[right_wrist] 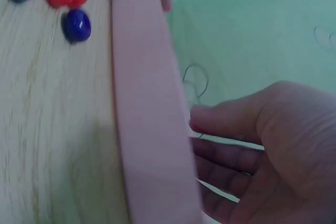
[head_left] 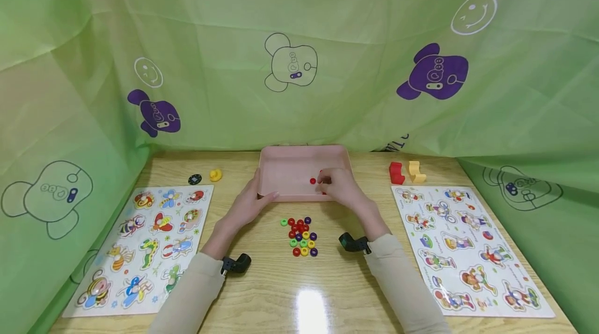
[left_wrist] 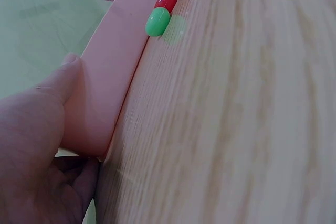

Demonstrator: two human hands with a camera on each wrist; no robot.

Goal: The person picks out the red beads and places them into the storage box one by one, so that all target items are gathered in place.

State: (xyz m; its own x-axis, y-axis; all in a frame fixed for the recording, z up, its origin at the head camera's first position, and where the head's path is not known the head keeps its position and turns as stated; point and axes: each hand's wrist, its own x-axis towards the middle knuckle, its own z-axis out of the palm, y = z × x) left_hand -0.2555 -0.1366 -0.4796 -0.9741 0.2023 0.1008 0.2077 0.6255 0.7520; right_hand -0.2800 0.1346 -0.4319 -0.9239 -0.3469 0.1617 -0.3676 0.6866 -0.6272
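A pink tray [head_left: 285, 198] stands at the back of the table. My left hand [head_left: 245, 201] grips its near left corner; in the left wrist view the thumb [left_wrist: 65, 74] lies at the top of the tray wall, with the other fingers round the corner. Over the tray's right part is my right hand [head_left: 343, 187], its fingers bent down inside among a few red beads [head_left: 312, 181]. In the right wrist view the thumb and fingers stand apart, and the tray wall [right_wrist: 149, 103] hides the fingertips. Several red, green, yellow and purple beads [head_left: 300, 236] lie in front of the tray.
A picture board with insects [head_left: 154, 240] lies on the left, another with figures [head_left: 468, 251] on the right. A yellow duck [head_left: 216, 175] and black disc [head_left: 194, 179] sit back left; red [head_left: 396, 172] and yellow blocks [head_left: 415, 171] back right. Green cloth [head_left: 224, 105] hangs behind.
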